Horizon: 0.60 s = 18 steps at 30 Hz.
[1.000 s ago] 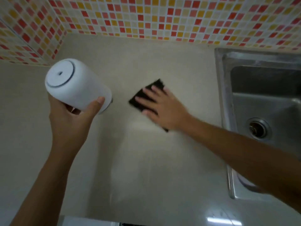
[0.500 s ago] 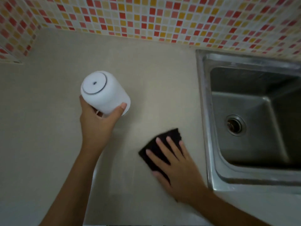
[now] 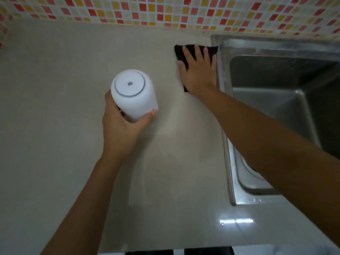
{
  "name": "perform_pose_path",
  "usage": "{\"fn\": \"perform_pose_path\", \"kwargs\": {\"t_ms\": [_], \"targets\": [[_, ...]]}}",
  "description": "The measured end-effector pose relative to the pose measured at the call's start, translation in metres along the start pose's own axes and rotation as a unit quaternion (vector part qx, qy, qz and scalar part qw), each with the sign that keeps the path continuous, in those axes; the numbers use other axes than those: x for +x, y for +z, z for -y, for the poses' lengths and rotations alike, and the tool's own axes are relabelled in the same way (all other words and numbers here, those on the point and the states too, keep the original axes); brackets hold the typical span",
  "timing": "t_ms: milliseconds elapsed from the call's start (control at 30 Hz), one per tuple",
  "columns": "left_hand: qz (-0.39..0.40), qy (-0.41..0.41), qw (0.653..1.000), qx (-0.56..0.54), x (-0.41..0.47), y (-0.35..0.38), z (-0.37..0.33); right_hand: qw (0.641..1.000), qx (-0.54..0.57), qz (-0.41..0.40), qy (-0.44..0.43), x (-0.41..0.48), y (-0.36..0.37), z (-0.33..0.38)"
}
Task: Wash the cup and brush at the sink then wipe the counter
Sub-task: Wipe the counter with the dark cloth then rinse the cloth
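My left hand (image 3: 123,127) grips a white cup (image 3: 133,93) held upside down above the beige counter (image 3: 55,107), its round base facing up. My right hand (image 3: 197,70) lies flat, fingers spread, pressing a dark cloth (image 3: 191,49) onto the counter at the back, right beside the sink's left rim. The cloth's far right corner touches the rim. No brush is visible.
A steel sink (image 3: 226,107) fills the right side, its basin dark. A mosaic tile wall (image 3: 165,11) of red, orange and cream squares runs along the back. The counter's front edge (image 3: 165,250) lies at the bottom.
My right hand has slid the dark cloth from the counter's near middle to the back edge beside the sink. The cup in my left hand stays held above the counter.
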<state>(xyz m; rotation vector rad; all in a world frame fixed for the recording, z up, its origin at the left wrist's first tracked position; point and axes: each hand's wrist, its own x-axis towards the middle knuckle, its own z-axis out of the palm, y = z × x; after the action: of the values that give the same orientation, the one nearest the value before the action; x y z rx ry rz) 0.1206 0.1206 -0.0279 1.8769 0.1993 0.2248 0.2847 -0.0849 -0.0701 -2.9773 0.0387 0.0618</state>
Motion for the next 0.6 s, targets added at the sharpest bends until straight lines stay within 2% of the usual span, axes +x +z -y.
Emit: {"fn": "perform_pose_path", "kwargs": {"t_ms": [200, 400, 600], "targets": [[0.008, 0.011, 1.000, 0.015, 0.001, 0.007, 0.002, 1.000, -0.002, -0.026, -0.002, -0.031, 0.003, -0.005], [0.017, 0.013, 1.000, 0.021, 0.001, 0.007, 0.004, 0.999, 0.008, -0.034, -0.028, -0.141, 0.002, -0.006], [0.044, -0.018, 0.998, 0.041, 0.000, 0.001, 0.001, 0.999, -0.005, 0.012, -0.046, -0.236, 0.003, -0.002]]}}
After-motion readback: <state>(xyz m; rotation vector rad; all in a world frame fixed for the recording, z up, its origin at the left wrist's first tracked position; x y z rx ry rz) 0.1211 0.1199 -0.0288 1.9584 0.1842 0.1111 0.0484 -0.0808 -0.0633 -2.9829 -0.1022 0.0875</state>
